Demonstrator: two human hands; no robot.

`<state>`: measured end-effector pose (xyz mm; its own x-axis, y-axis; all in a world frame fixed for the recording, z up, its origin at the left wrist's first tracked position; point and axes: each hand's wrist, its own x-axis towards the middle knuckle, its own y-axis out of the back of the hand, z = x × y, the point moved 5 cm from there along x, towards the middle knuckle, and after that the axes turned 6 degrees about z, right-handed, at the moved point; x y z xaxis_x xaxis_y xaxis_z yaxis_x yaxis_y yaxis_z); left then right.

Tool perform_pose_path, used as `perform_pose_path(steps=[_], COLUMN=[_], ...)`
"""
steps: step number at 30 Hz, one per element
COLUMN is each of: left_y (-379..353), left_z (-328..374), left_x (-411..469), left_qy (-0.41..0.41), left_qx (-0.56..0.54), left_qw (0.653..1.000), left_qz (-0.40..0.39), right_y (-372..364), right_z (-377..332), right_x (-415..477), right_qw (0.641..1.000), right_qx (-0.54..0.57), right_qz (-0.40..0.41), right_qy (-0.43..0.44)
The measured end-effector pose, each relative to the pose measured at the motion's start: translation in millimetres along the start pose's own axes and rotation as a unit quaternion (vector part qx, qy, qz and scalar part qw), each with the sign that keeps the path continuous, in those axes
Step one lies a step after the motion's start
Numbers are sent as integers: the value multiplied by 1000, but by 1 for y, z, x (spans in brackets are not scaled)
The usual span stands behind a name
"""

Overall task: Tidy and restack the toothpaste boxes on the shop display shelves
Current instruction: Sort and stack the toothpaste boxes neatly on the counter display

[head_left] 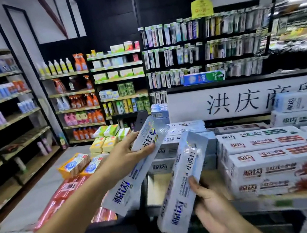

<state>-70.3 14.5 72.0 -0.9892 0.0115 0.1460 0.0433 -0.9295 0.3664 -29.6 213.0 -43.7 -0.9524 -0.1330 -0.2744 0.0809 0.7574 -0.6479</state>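
Observation:
My left hand (124, 161) grips a long silvery-blue toothpaste box (144, 137) around its middle, tilted up to the right above the display. My right hand (211, 205) holds a second box of the same kind (182, 183) from its right edge, standing nearly upright and leaning right. Both boxes hover over a gap on the display shelf (160, 193) where bare board shows. Behind the gap lie stacked pale blue boxes (186, 129). To the right sit stacks of white toothpaste boxes with red flowers (276, 169).
Yellow and orange soap packs (101, 144) and red packs (68, 189) lie on the low display at left. Shelves of bottles stand behind, a toothbrush wall (208, 48) at the back. More white boxes (303, 112) are piled at far right. Grey floor aisle runs at left.

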Motion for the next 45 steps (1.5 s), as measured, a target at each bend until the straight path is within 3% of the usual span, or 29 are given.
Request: perform_pose_path(steps=[6,10,15,18,19,20,22,23,26,28,30,34,37,43,45], left_y=[0,-6,-16,-24,-26,-27,-29,-29,-29,-29,-32,-40,-45,-45,-44], left_z=[4,9,12,11,11,9,6,4,4,5,5,0,-3,0,-1], left_x=[6,9,17,22,22,23,26,27,30,31,32,36,39,48,51], left_qy=[-38,-71,-101,-98,-97,-92,-84,-83,-89,-98,-102,-104,-113,-169,-172], left_qx=[87,152,235,224,220,217,210,207,207,229,255,266,294,433,434], left_qw=[995,986,967,969,970,971,973,974,974,968,961,957,948,885,884], left_qz=[-7,9,-8,-27,-29,-32,-38,-40,-39,-36,-38,-42,-39,15,22], right_y=[-13,3,17,21,23,26,26,20,-6,-17,-21,-6,1,-14,-12], right_z=[9,28,26,16,10,3,-13,-21,-43,-52,-59,-61,-60,-51,-52], right_x=[25,30,28,18,15,13,12,9,4,13,23,37,40,45,46], right_qw=[989,990,990,978,953,887,681,620,553,505,478,473,455,448,463], right_qx=[148,120,-37,-181,-290,-454,-706,-741,-732,-751,-774,-817,-827,-804,-789], right_qz=[23,79,132,104,82,56,51,50,41,6,-29,-71,-68,10,50], right_qy=[1,7,39,21,31,66,188,255,395,425,414,323,324,392,401])
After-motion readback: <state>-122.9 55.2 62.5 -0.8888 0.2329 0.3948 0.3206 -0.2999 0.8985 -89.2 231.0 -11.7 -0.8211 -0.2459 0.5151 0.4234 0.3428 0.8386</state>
